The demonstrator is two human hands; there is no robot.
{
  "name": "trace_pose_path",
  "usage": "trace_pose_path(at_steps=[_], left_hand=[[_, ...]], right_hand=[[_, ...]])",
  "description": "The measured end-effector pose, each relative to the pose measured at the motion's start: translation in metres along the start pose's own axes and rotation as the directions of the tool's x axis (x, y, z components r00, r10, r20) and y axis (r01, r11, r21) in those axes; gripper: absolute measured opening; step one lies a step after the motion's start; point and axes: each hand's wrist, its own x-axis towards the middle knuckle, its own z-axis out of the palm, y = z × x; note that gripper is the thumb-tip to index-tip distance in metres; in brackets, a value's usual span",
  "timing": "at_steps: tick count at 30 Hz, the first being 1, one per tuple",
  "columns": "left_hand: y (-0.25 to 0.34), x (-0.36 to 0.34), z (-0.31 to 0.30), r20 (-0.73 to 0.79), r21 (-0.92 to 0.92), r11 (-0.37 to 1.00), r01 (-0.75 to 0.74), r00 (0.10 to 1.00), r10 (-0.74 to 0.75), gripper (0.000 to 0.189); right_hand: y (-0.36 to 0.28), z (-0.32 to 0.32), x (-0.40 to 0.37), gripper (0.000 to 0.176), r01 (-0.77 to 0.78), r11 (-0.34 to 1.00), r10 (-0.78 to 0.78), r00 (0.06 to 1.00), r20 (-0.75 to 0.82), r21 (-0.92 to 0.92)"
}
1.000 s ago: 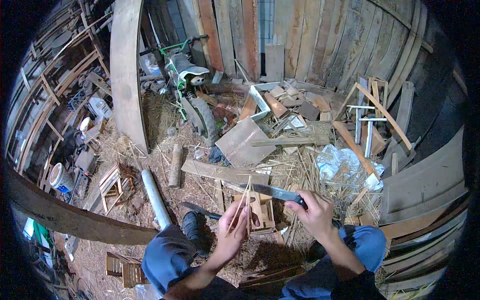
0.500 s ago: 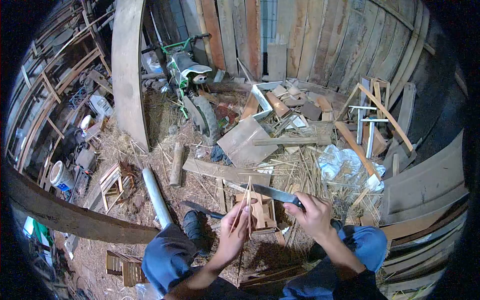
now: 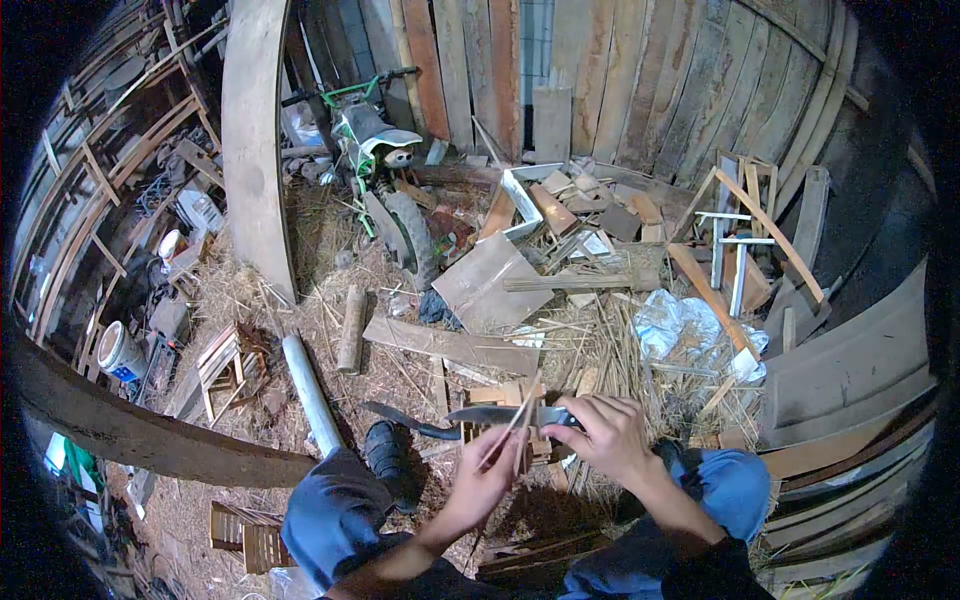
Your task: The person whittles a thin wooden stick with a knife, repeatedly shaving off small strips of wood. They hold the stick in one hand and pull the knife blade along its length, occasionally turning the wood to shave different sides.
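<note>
Thin pale wooden sticks [image 3: 524, 428] stand up at a slant from my left hand [image 3: 486, 474], whose fingers pinch them. My right hand [image 3: 610, 436] is wrapped round the black handle of a knife [image 3: 490, 414]. Its blade points left and crosses the sticks just above my left fingers. Whether the edge bites into the wood cannot be made out. A second dark curved blade [image 3: 400, 418] lies beyond my left hand, near my shoe. Below the knife is a small slatted wooden piece [image 3: 478, 430], partly hidden by my hands.
A grey pole [image 3: 312, 392] leans beside my left knee. Straw, boards [image 3: 450, 345] and offcuts cover the ground ahead. A green and white motorbike [image 3: 372, 135] stands farther back. White plastic [image 3: 672, 322] lies at right, small slatted crates [image 3: 262, 540] at lower left.
The knife has moved left and down across the sticks, with my right hand slightly left. My left hand has shifted a little right and the sticks now tilt right.
</note>
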Motion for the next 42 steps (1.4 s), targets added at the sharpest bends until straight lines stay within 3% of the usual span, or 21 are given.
trace_pose_path(at_steps=[1, 4, 5, 9, 11, 12, 14, 18, 24, 26, 27, 28, 29, 31, 32, 34, 35, 37, 42], left_hand=[[-0.008, -0.001, 0.001, 0.027, 0.075, 0.994, -0.08, 0.997, 0.079, 0.018], [-0.006, -0.007, 0.01, 0.042, 0.022, 0.997, -0.07, 0.997, 0.069, 0.024], [-0.003, -0.006, 0.009, 0.101, -0.022, 0.997, 0.069, 0.993, -0.067, 0.029], [0.012, -0.011, 0.013, 0.127, -0.031, 0.997, 0.07, 0.99, -0.065, 0.03], [0.004, -0.01, 0.015, 0.07, -0.003, 0.988, -0.153, 0.986, 0.153, 0.03], [0.007, -0.011, 0.013, 0.074, -0.001, 0.989, -0.151, 0.986, 0.151, 0.03], [0.013, -0.013, 0.008, 0.142, 0.019, 0.993, 0.119, 0.982, -0.121, 0.03], [-0.003, -0.01, 0.009, 0.119, 0.054, 0.997, -0.047, 0.992, 0.04, 0.03], [-0.002, -0.01, 0.004, 0.082, 0.021, 0.988, 0.152, 0.985, -0.153, 0.03], [-0.001, -0.012, -0.012, -0.04, 0.178, 0.984, -0.002, 0.999, 0.009, 0.028], [0.003, -0.012, -0.027, -0.08, 0.195, 0.98, -0.044, 0.995, 0.061, 0.027], [0.01, -0.013, -0.029, -0.142, -0.101, 0.992, 0.073, 0.986, -0.087, 0.025], [0.012, -0.01, -0.036, -0.12, -0.138, 0.987, 0.079, 0.988, -0.096, 0.024], [0.006, -0.003, -0.04, -0.063, -0.305, 0.948, 0.088, 0.992, -0.112, 0.023], [0.004, -0.002, -0.036, -0.069, -0.314, 0.946, 0.078, 0.992, -0.105, 0.023], [0.006, -0.004, -0.031, -0.053, -0.193, 0.981, 0.01, 0.998, -0.021, 0.024], [0.012, -0.007, -0.03, -0.034, -0.178, 0.982, 0.056, 0.997, -0.063, 0.027], [0.016, -0.008, -0.025, -0.044, -0.252, 0.963, 0.1, 0.992, -0.115, 0.021], [0.014, -0.002, -0.011, -0.035, -0.255, 0.964, 0.076, 0.996, -0.087, 0.021]], right_hand=[[-0.001, 0.0, 0.001, 0.033, 0.057, 0.998, -0.057, 0.998, -0.024, -0.017], [0.003, -0.005, 0.007, 0.035, 0.111, 0.993, -0.113, 0.992, -0.063, -0.04], [0.005, -0.008, 0.009, 0.036, 0.113, 0.993, -0.116, 0.99, -0.078, -0.045], [0.007, -0.019, 0.014, 0.037, 0.17, 0.985, -0.171, 0.984, -0.057, -0.026], [0.008, -0.022, 0.015, 0.037, 0.179, 0.983, -0.182, 0.981, -0.068, -0.047], [0.008, -0.024, 0.015, 0.036, 0.188, 0.98, -0.193, 0.978, -0.077, -0.068], [0.011, -0.025, 0.015, 0.036, 0.184, 0.98, -0.19, 0.979, -0.076, -0.079], [0.018, -0.023, 0.012, 0.035, 0.194, 0.975, -0.201, 0.978, -0.062, -0.106], [0.031, -0.022, 0.008, 0.032, 0.138, 0.984, -0.144, 0.988, -0.046, -0.116], [0.065, -0.034, 0.004, 0.03, -0.28, 0.96, 0.274, 0.93, -0.247, 0.01], [0.054, -0.064, 0.019, 0.029, -0.365, 0.928, 0.332, 0.903, -0.272, -0.077], [0.041, -0.092, 0.031, 0.028, -0.449, 0.88, 0.388, 0.868, -0.308, -0.157], [0.049, -0.085, 0.021, 0.028, -0.446, 0.881, 0.382, 0.868, -0.318, -0.158], [0.077, -0.067, -0.009, 0.028, -0.305, 0.927, 0.273, 0.948, -0.165, -0.218], [0.075, -0.06, -0.011, 0.028, -0.293, 0.93, 0.261, 0.952, -0.163, -0.224], [0.054, -0.034, -0.014, 0.032, -0.248, 0.967, 0.24, 0.964, -0.117, -0.054], [0.043, -0.026, -0.017, 0.032, -0.268, 0.962, 0.263, 0.959, -0.11, -0.041], [0.031, -0.023, -0.008, 0.033, -0.066, 0.995, 0.063, 0.997, -0.043, -0.081], [0.005, -0.006, 0.003, 0.031, 0.04, 0.998, -0.039, 0.999, -0.005, 0.051]])
